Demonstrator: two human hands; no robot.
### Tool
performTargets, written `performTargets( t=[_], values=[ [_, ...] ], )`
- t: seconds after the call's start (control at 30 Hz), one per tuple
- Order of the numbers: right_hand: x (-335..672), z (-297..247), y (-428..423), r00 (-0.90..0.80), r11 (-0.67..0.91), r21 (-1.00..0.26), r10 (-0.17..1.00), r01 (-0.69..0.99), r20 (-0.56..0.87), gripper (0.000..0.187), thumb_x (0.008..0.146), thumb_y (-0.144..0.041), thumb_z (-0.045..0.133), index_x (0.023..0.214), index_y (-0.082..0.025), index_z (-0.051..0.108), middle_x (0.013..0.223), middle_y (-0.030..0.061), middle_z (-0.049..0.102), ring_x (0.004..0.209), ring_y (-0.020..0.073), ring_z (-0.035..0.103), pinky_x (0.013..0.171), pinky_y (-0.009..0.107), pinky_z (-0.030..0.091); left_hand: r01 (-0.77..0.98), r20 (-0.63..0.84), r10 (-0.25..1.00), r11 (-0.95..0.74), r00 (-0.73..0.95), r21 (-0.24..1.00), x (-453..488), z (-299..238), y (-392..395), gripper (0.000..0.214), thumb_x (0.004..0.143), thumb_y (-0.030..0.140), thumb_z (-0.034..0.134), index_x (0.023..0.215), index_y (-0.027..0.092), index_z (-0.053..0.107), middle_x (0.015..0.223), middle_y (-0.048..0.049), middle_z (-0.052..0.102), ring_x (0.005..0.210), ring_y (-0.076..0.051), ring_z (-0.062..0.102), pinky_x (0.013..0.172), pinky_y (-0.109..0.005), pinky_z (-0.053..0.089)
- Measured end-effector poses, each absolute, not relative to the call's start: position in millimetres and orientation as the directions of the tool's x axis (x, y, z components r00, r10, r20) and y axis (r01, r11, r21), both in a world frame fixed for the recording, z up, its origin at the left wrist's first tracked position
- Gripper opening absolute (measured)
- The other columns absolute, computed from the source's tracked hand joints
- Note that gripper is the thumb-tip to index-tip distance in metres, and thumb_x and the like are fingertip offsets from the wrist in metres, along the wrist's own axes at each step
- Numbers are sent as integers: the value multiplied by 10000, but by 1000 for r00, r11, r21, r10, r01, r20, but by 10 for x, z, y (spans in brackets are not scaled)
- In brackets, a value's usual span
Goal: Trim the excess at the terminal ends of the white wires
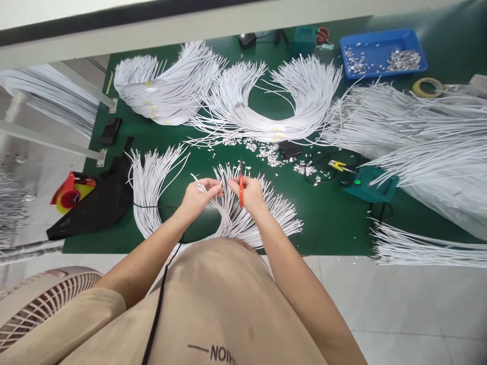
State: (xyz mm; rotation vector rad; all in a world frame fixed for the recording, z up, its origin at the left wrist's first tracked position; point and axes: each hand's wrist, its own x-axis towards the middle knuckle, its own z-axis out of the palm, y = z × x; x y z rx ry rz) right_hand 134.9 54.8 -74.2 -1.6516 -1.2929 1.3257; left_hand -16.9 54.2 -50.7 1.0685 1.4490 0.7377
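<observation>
My left hand [200,196] is closed in a pinch on a thin white wire [198,181] whose end sticks up and to the left. My right hand [249,192] is closed around a slim red-handled tool [241,185], held upright with its tip pointing away from me. Both hands hover over a fanned bundle of white wires [262,213] lying on the green mat [327,213], right in front of my body. A second fan of white wires [150,187] lies just left of my left hand.
Large curved bundles of white wires [266,101] cover the back of the mat, and long ones [418,132] spread to the right. Small metal terminals [268,152] lie scattered mid-mat. A blue tray [382,50], a tape roll [428,87], a green box [371,185], a black bag [99,203] and a fan [41,299] surround me.
</observation>
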Motion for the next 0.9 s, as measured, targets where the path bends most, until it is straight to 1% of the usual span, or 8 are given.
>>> performTargets(
  t=[0.03, 0.1, 0.33, 0.43, 0.6, 0.7, 0.8, 0.9],
  values=[
    [1319, -723, 569, 10, -330, -931, 943, 156, -333, 249, 725, -379, 545, 786, -166, 659, 724, 11, 643, 687, 131, 573, 651, 229, 420, 207, -408, 912, 390, 48, 897, -165, -506, 539, 328, 626, 375, 709, 815, 119, 630, 699, -59, 664, 654, -178, 631, 619, -274, 444],
    [1263, -682, 597, 25, -350, -936, 936, -21, -351, 226, 680, -357, 589, 755, -159, 668, 697, 8, 643, 688, 131, 576, 666, 235, 427, 212, -399, 915, 378, 63, 901, -158, -502, 529, 325, 624, 367, 710, 818, 119, 629, 698, -58, 665, 657, -179, 630, 618, -276, 447],
    [1239, -679, 571, -16, -397, -884, 914, -248, -406, 205, 592, -318, 656, 695, -143, 684, 544, -17, 576, 552, 108, 505, 601, 248, 405, 209, -388, 919, 367, 67, 906, -145, -504, 507, 285, 642, 333, 703, 809, 117, 620, 713, -50, 644, 645, -162, 619, 611, -269, 446],
    [1221, -702, 548, -23, -427, -831, 893, -355, -449, 175, 575, -279, 665, 683, -142, 675, 480, -40, 519, 499, 91, 460, 541, 235, 374, 105, -359, 931, 351, 68, 930, -140, -525, 503, 289, 644, 293, 708, 862, 135, 604, 749, -30, 632, 663, -142, 613, 632, -257, 446],
    [1113, -784, 505, -138, -474, -652, 856, -591, -498, 120, 581, -252, 644, 600, -142, 601, 480, -38, 495, 481, 82, 446, 498, 224, 363, -122, -339, 926, 360, 166, 925, -110, -515, 479, 310, 693, 264, 672, 962, 155, 565, 691, 3, 610, 625, -99, 569, 659, -242, 434],
    [1088, -856, 491, -110, -481, -654, 845, -584, -523, 141, 586, -270, 646, 601, -143, 586, 484, -41, 487, 468, 79, 431, 492, 226, 361, -151, -366, 891, 415, 269, 897, -97, -479, 463, 353, 705, 273, 660, 1022, 164, 548, 656, 13, 595, 567, -85, 528, 586, -223, 400],
    [1143, -874, 511, 67, -459, -767, 838, -449, -541, 179, 595, -317, 656, 613, -151, 590, 472, -49, 476, 467, 86, 432, 497, 230, 361, -129, -400, 870, 449, 287, 884, -103, -459, 468, 376, 692, 269, 671, 1031, 168, 546, 685, 4, 610, 582, -90, 544, 562, -218, 381],
    [1237, -788, 550, 289, -329, -910, 872, -253, -396, 212, 630, -360, 634, 687, -156, 631, 624, -4, 597, 632, 126, 540, 629, 250, 420, -103, -417, 874, 452, 248, 886, -123, -467, 492, 385, 687, 264, 678, 1031, 162, 537, 721, -11, 628, 632, -109, 580, 571, -218, 384]
  ],
)
